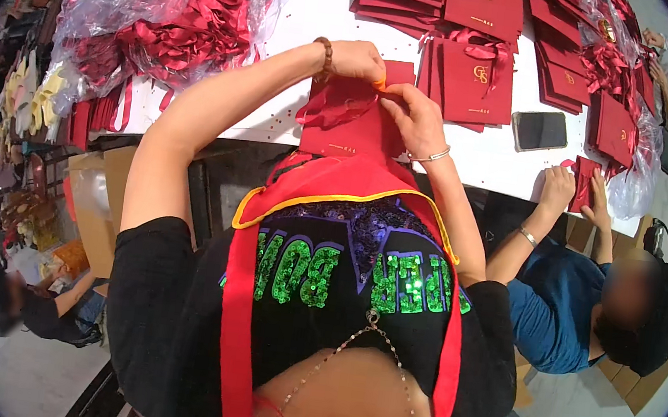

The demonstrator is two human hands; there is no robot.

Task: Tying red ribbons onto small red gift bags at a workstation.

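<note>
A red paper gift bag (pixel 329 143) with gold print lies at the table's near edge, in front of my chest. A red satin ribbon (pixel 345 116) curves across its front. Over the bag's upper part my left hand (pixel 359 61) is closed, a beaded bracelet on its wrist; what its fingers hold is hidden. My right hand (pixel 419 126), with a silver bangle, meets it from the right, thumb and forefinger pinching where the ribbon runs up. A small orange piece (pixel 380 82) shows between the fingertips of both hands; its kind is unclear.
Stacked red bags (pixel 470 83) stand beyond my right hand, near a dark phone (pixel 540 130). Red ribbons in clear plastic (pixel 185 28) heap at the left of the white table (pixel 291 16). A co-worker (pixel 561 295) handles a red piece at right; another person (pixel 47 307) sits at left.
</note>
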